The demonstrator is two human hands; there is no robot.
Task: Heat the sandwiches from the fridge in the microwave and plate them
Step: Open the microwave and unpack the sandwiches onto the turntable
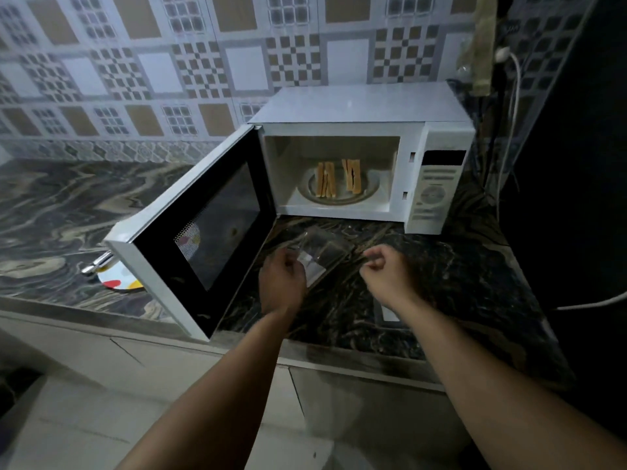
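Standing in open microwave [339,157]: two sandwiches [338,178]; left hand [283,283] holding clear container [317,252], right hand [386,274] curled empty.

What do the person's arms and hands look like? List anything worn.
Both forearms are bare up to the frame's bottom edge: no sleeves show. The left hand and right hand wear no gloves, and no watch or bracelet shows at either wrist. Rings on the fingers cannot be told.

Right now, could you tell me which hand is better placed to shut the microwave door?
Probably the left hand: it is beside the open door, though it holds a clear packet. The right hand is farther away.
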